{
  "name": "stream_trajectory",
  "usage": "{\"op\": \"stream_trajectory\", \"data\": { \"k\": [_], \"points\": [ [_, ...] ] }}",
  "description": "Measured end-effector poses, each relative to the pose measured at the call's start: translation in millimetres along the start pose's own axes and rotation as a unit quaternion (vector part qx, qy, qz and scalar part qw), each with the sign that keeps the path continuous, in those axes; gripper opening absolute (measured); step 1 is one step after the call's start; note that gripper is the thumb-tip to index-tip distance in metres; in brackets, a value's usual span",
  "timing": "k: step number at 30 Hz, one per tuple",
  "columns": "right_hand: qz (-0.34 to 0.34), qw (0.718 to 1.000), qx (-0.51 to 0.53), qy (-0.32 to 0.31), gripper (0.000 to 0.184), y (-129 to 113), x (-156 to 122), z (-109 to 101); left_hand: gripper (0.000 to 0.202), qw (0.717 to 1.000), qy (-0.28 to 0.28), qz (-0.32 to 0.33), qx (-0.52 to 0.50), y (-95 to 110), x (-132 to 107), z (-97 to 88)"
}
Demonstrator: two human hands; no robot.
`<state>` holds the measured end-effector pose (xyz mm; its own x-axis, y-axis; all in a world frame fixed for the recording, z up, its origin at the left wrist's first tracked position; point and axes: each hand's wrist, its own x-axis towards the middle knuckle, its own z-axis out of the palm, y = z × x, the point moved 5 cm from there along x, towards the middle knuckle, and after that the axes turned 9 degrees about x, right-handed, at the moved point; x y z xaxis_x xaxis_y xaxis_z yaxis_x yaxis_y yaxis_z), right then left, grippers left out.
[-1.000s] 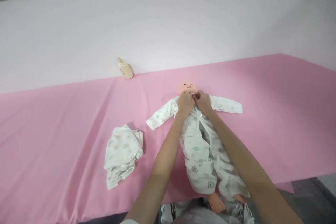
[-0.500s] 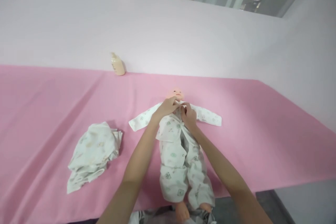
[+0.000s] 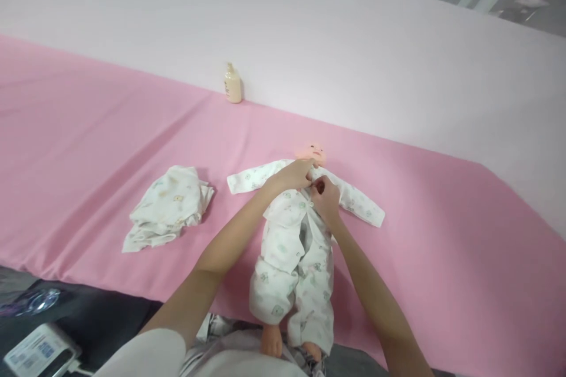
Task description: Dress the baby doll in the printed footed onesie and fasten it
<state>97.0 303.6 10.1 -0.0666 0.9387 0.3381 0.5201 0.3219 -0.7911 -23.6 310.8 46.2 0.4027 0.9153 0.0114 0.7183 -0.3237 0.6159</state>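
Observation:
A baby doll (image 3: 305,152) lies on its back, dressed in a white printed top (image 3: 286,207) and matching trousers (image 3: 279,241). Both sleeves stretch out sideways, and the feet reach past the table's near edge. At the neck of the top, my left hand (image 3: 297,174) pinches the front fabric just below the doll's chin. Close beside it, my right hand (image 3: 326,197) has its fingers curled on the same top's front edge. A small button (image 3: 311,204) shows just below the hands. My fingers hide the part of the cloth between them.
A pink cloth (image 3: 424,235) covers the table. Folded white printed clothes (image 3: 170,206) lie left of the doll. A cream pump bottle (image 3: 232,83) stands at the back against the white wall (image 3: 375,59). Below the near left edge is a white labelled box-like device (image 3: 42,350).
The camera view has tilted and shifted, so the table looks slanted. Both hands stay at the top's neck, the right fingers more curled. The folded clothes and the bottle stay put.

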Motion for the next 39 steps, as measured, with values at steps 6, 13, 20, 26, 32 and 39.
{"op": "stream_trajectory", "data": {
  "k": [6, 13, 20, 26, 32, 39],
  "points": [
    [-0.012, 0.998, -0.044, -0.031, 0.010, -3.9, -1.5, -2.3, 0.055, 0.994, 0.031, 0.025, 0.106, 6.4, 0.9, 3.1],
    [-0.014, 0.999, 0.034, 0.000, 0.011, -10.0, -5.9, -9.7, 0.048, 0.997, 0.007, 0.026, 0.069, 7.7, -3.8, -5.1],
    [-0.006, 1.000, 0.012, 0.005, 0.004, -21.4, -7.5, -18.4, 0.043, 0.998, 0.036, 0.019, 0.043, 18.5, -5.4, -6.0],
    [-0.001, 0.994, 0.017, -0.108, 0.019, -31.8, -8.5, -26.7, 0.027, 0.996, 0.085, 0.034, -0.012, 18.9, -3.4, -8.1],
    [0.006, 0.975, -0.100, -0.199, 0.012, -40.1, -13.7, -36.3, 0.021, 0.999, -0.038, -0.014, -0.035, 20.1, -12.2, -0.3],
    [-0.010, 0.956, -0.138, -0.258, 0.015, -42.4, -19.0, -33.7, 0.026, 0.986, -0.161, -0.049, 0.012, 11.6, -23.4, 8.8]
  ]
}}
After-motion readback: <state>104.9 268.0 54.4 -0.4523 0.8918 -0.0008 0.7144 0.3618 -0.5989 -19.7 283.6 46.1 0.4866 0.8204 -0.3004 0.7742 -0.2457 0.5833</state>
